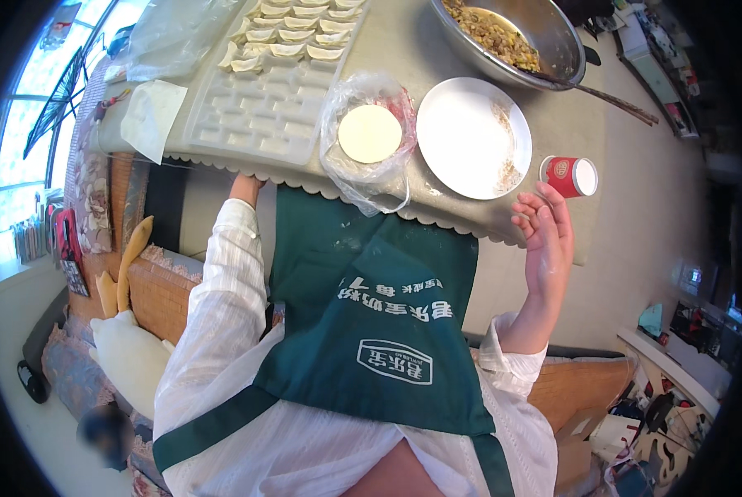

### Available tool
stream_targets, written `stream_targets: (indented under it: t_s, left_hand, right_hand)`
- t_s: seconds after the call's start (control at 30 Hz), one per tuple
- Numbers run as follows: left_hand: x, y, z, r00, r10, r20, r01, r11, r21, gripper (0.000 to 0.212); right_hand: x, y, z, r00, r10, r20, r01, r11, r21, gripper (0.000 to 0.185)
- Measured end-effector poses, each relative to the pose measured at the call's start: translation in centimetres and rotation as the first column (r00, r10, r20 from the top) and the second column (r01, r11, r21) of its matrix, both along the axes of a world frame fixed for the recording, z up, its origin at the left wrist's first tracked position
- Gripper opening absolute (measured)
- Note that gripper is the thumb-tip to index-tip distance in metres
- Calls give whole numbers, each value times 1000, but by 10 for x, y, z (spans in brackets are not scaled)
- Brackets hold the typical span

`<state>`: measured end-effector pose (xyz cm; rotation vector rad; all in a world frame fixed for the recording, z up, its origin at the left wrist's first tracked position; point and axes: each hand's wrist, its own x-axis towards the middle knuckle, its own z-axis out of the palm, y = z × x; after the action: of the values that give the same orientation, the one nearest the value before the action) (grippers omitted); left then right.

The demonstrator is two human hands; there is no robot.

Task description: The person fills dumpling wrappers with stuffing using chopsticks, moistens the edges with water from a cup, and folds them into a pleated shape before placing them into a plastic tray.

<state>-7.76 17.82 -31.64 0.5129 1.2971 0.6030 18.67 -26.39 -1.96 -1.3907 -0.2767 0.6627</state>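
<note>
My right hand [546, 239] is raised at the table's right front edge, fingers loosely apart and holding nothing. Its fingertips are nearest a red and white paper cup [560, 176]. Most of my left hand [246, 188] is hidden beneath the scalloped table edge, so its fingers cannot be seen. Between the hands, a stack of round dough wrappers [369, 133] sits in an open clear plastic bag [340, 164]. Right of it is a white plate [464, 136] with brownish residue along one side. A translucent dumpling tray [256, 127] holds several folded dumplings [300, 23] in its far part.
A steel bowl [560, 37] of chopped filling [492, 34] stands at the back right, with chopsticks [613, 104] jutting past its rim. Plastic sheeting [172, 37] and a paper sheet [153, 118] lie at the left. A green apron [371, 298] hangs in front of my body.
</note>
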Motion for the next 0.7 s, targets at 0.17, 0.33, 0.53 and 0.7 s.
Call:
stream_targets:
  t_s: [0.17, 0.33, 0.53, 0.7]
  left_hand:
    - [-85, -17, -5, 968, -244, -52, 233, 960, -155, 16]
    - [-109, -77, 120, 934, -336, -119, 338, 941, 1, 15]
    - [-112, -140, 214, 955, -281, 95, 253, 938, 236, 15]
    - [-59, -170, 256, 858, -437, 271, 357, 885, 299, 15]
  right_hand:
    - [1, 46, 17, 857, 212, 470, -144, 974, -176, 22]
    - [-9, 136, 20, 246, 505, 827, -295, 852, -432, 14]
    - [-18, 189, -6, -196, 696, 691, -314, 622, -717, 17]
    - [-21, 188, -4, -255, 734, 629, -281, 567, -775, 23]
